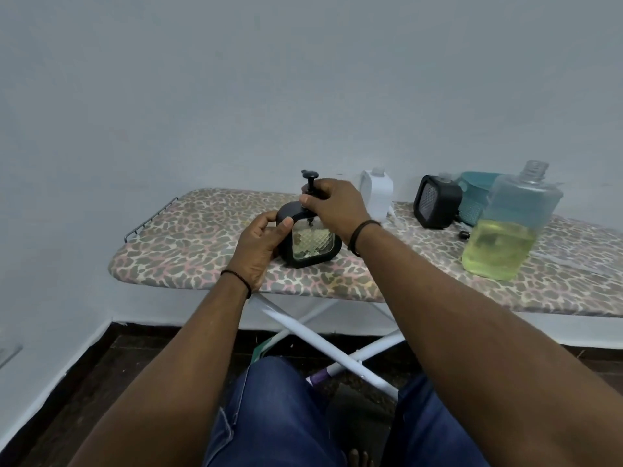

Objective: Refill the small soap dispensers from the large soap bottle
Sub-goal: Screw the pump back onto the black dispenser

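A small black soap dispenser with a clear textured window stands on the leopard-print ironing board. My left hand grips its left side. My right hand pinches the black pump head at its top. A large clear soap bottle, uncapped and roughly half full of yellow-green liquid, stands at the right. A second black dispenser without its pump sits at the back. A white dispenser stands behind my right hand.
A teal plastic basket sits behind the large bottle. A small black part lies beside the bottle. The board's white crossed legs stand in front of my knees. A pale wall runs close behind the board.
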